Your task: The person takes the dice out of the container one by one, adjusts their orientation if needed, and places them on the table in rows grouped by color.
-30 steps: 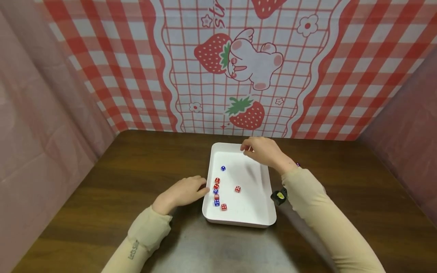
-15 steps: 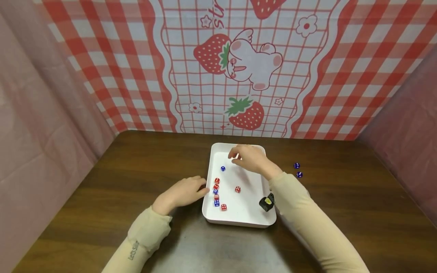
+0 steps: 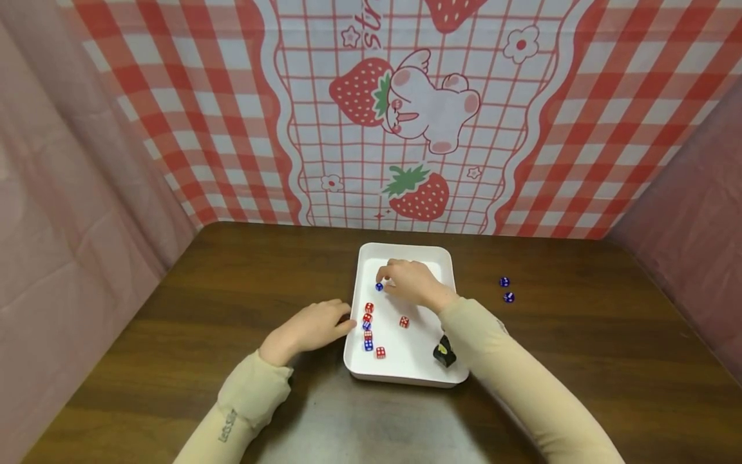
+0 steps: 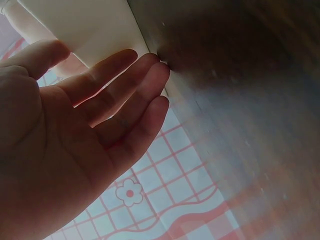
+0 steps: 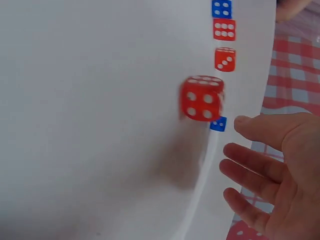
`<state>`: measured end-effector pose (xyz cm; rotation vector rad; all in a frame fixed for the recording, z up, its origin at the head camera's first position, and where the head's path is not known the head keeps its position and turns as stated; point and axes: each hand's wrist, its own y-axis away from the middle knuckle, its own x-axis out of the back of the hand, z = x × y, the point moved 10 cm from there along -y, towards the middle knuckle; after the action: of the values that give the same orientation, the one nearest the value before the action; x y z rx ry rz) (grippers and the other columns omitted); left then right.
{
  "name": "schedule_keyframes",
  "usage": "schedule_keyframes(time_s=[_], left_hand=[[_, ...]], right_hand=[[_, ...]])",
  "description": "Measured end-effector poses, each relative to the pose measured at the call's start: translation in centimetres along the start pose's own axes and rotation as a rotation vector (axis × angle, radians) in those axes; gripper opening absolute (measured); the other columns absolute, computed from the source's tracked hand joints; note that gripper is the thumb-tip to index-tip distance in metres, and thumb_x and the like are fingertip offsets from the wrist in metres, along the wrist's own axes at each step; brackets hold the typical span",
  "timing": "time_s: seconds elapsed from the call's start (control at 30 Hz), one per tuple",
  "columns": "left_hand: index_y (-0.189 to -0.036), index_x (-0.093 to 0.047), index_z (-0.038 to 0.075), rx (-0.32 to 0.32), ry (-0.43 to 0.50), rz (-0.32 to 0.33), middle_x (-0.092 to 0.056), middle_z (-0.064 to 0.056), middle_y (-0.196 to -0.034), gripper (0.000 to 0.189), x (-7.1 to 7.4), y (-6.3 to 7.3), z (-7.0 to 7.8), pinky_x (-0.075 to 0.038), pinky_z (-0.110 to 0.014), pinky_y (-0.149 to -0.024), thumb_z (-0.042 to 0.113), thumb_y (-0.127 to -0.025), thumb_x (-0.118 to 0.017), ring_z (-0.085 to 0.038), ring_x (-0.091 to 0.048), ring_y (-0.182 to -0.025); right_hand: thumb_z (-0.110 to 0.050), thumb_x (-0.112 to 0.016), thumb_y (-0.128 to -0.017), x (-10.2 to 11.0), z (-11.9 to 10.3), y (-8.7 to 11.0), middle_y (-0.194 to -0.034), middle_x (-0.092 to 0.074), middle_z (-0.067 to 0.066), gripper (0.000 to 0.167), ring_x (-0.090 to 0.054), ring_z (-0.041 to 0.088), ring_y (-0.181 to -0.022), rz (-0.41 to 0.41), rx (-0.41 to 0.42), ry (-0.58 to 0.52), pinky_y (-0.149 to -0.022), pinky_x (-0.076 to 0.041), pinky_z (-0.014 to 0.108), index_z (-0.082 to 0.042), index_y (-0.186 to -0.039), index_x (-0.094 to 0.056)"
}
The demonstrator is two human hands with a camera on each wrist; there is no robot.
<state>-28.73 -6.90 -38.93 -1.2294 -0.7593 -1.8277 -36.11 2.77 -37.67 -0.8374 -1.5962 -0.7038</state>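
While a red-and-white printed cloth (image 3: 585,129) with checks and strawberries hangs at the back, the brown, wood-grained surface (image 3: 255,270) carries a shallow white tray (image 3: 417,361), smooth, rectangular and round-cornered. Over it, the right hand (image 3: 413,281) has come leftward and lower within the last second, from the tray's far right corner to the lone blue die (image 3: 379,287) inside the tray; that seems to make this die the one being dealt with. The right grip is spread, its bent fingers apart from the thumb and pinching nothing; whether it touches the die I cannot tell. The left hand (image 3: 307,325), which has kept its place, lies with fingers extended at the tray's left wall, its grip loosely spread and empty. Smallest are the dice, glossy cubes with white pips: a mixed row of dice (image 3: 368,336) inside the left wall, a red die (image 3: 380,352) near its close end, a middle red die (image 3: 404,321) apart on the tray's floor, and two dark blue dice (image 3: 504,281) outside, right of the tray.
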Motion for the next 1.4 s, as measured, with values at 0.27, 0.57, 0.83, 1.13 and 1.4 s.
schedule_keyframes(time_s=[0.27, 0.57, 0.83, 1.13, 1.4], left_hand=[[-0.090, -0.060, 0.009, -0.006, -0.006, 0.003, -0.054, -0.003, -0.084, 0.023, 0.0, 0.0, 0.1, -0.043, -0.037, -0.069, 0.030, -0.092, -0.051, -0.018, -0.053, -0.074], [-0.086, -0.058, 0.008, -0.042, -0.021, 0.030, -0.053, -0.003, -0.080, 0.020, 0.5, 0.3, 0.4, -0.042, -0.037, -0.066, 0.026, -0.091, -0.051, -0.018, -0.052, -0.070], [-0.085, -0.058, 0.010, -0.024, 0.000, 0.018, -0.052, -0.002, -0.080, 0.021, 0.4, 0.2, 0.3, -0.042, -0.036, -0.066, 0.028, -0.092, -0.051, -0.017, -0.050, -0.070], [-0.083, -0.057, 0.010, -0.017, -0.007, 0.014, -0.051, -0.002, -0.078, 0.020, 0.3, 0.0, 0.2, -0.041, -0.035, -0.063, 0.028, -0.091, -0.052, -0.016, -0.048, -0.067], [-0.086, -0.059, 0.010, -0.012, -0.015, 0.013, -0.052, -0.002, -0.080, 0.022, 0.2, 0.0, 0.1, -0.042, -0.036, -0.066, 0.030, -0.091, -0.052, -0.016, -0.050, -0.069]], right_hand=[[-0.014, -0.061, -0.083, -1.3, -0.8, -0.4, -0.101, -0.061, 0.001, 0.021, -0.059, 0.021, -0.092, 0.001, 0.019, 0.040, -0.081, -0.045, 0.040, -0.016, -0.104, -0.065], [-0.011, -0.062, -0.082, -1.3, -1.2, -0.4, -0.089, -0.060, -0.001, 0.011, -0.055, 0.016, -0.075, 0.015, 0.041, 0.069, -0.076, -0.045, 0.038, -0.016, -0.092, -0.066], [-0.009, -0.062, -0.082, -0.8, -1.1, 0.0, -0.086, -0.062, -0.001, 0.008, -0.056, 0.016, -0.072, 0.008, 0.063, 0.087, -0.070, -0.045, 0.036, -0.016, -0.086, -0.065], [-0.012, -0.062, -0.083, 0.1, -1.0, 0.6, -0.093, -0.065, 0.002, 0.014, -0.061, 0.020, -0.084, -0.014, 0.060, 0.130, -0.078, -0.046, 0.039, -0.015, -0.094, -0.069], [-0.013, -0.065, -0.081, 2.0, -1.0, 1.6, -0.085, -0.063, -0.001, 0.006, -0.059, 0.016, -0.075, 0.013, 0.099, 0.157, -0.073, -0.045, 0.037, -0.015, -0.086, -0.068]])
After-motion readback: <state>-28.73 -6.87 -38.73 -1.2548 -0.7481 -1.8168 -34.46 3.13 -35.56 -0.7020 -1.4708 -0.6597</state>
